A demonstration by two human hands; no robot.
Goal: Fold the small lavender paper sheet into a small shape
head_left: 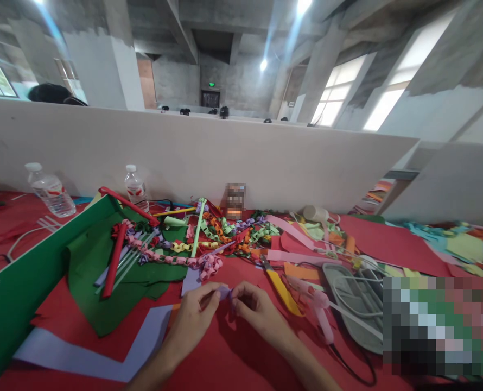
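Pinching is done by both hands: a small purple paper piece is held between the left grip and the right grip. Each grip is nearly closed, with thumb and finger pressed on the paper. The piece is held up just over the red surface.

Just past the left grip, a bunch of pink paper loops can be seen. Close to the right grip, on its right, a yellow tool is laid down, and next to that a pink glue gun is seen. Farther right, a gray tray is set with a white cord lying across it.

To the left of the left grip, a bent purple sheet and dark green paper are spread out. On the green paper, a red stick is laid. Farther left, a green board is stood up. Well past both grips, two clear bottles are placed before a white wall.
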